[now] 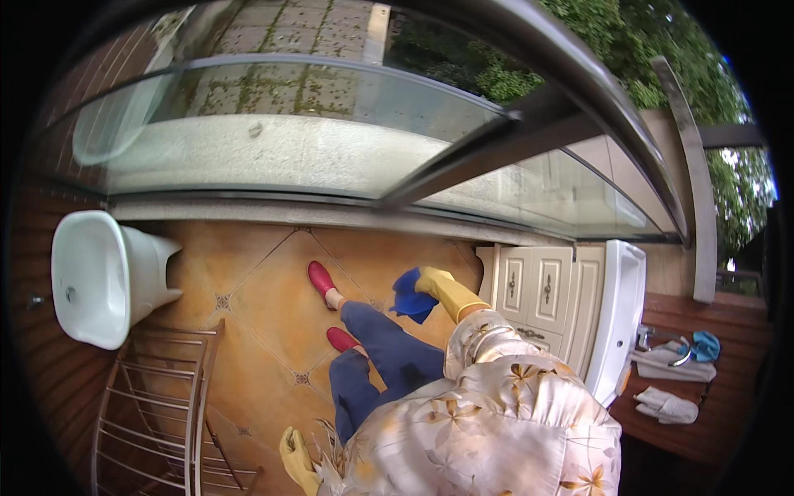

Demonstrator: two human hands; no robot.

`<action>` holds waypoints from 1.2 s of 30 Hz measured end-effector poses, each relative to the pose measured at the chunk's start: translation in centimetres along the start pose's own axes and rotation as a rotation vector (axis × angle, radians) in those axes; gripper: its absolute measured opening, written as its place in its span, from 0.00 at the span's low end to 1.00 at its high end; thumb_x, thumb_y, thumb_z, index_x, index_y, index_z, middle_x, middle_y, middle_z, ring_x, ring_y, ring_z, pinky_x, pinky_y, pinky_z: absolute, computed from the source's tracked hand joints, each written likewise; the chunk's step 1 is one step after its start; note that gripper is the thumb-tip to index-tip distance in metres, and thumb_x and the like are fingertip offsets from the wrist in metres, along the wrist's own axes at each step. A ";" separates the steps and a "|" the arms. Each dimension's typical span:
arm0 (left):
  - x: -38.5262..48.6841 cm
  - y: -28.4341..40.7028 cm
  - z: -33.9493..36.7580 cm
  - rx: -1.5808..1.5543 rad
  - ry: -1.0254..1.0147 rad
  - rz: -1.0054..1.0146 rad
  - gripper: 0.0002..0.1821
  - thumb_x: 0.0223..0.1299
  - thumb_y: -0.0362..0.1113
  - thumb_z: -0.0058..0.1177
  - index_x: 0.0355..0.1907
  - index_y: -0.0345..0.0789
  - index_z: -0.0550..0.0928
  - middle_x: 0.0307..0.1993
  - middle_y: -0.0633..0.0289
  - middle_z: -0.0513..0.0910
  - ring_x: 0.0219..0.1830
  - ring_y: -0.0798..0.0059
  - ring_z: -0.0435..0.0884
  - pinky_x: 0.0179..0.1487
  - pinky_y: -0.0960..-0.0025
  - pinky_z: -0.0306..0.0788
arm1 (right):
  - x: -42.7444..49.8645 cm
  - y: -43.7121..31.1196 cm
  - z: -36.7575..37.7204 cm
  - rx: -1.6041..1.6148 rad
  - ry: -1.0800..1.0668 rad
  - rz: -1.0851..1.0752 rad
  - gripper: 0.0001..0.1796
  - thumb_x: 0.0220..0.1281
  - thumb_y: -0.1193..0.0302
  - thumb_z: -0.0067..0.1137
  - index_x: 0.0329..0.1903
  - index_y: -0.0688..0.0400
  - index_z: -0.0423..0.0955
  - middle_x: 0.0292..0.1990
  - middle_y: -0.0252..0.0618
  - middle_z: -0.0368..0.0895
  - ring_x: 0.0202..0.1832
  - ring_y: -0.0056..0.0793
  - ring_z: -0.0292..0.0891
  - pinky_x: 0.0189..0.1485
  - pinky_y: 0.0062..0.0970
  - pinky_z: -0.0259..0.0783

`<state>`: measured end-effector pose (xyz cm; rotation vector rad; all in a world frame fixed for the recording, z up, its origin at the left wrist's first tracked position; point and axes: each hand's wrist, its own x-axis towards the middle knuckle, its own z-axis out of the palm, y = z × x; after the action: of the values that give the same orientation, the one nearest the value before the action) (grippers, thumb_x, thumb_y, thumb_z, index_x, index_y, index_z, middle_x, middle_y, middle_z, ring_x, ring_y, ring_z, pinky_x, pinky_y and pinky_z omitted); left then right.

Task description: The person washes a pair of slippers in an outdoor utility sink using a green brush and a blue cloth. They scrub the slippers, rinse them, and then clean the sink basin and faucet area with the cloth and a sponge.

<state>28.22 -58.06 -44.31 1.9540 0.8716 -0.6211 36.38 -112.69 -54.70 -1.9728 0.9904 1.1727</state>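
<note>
My right hand (437,282), in a yellow rubber glove, grips a blue cloth (410,297) that hangs over the tan tiled floor (260,273), left of a cream cabinet. Low in the picture is my left hand (298,456), also in a yellow glove. Its fingers are loosely curled close together, with nothing visible in them; part of that hand is cut off by my patterned sleeve. Dark blue trousers (391,347) and red shoes (321,279) show between the hands.
A white pedestal basin (90,279) stands at the left, above a metal rack (192,397). Glass panels with a metal rail (595,68) run along the top. At right are the cream cabinet (549,285), a white sink (620,310), white cloths (667,406) and a light-blue cloth (706,346).
</note>
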 end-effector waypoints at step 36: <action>-27.1 64.6 27.5 0.672 -0.026 1.398 0.19 0.76 0.45 0.54 0.51 0.30 0.87 0.49 0.53 0.88 0.53 0.65 0.83 0.62 0.65 0.72 | -30.0 50.4 -43.5 0.529 1.242 0.411 0.29 0.66 0.73 0.50 0.71 0.62 0.67 0.64 0.51 0.79 0.66 0.49 0.75 0.67 0.36 0.73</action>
<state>58.83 -114.52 -5.08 2.5048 -0.8955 -0.0435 2.91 -165.42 -16.95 -1.9731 2.0879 -0.3509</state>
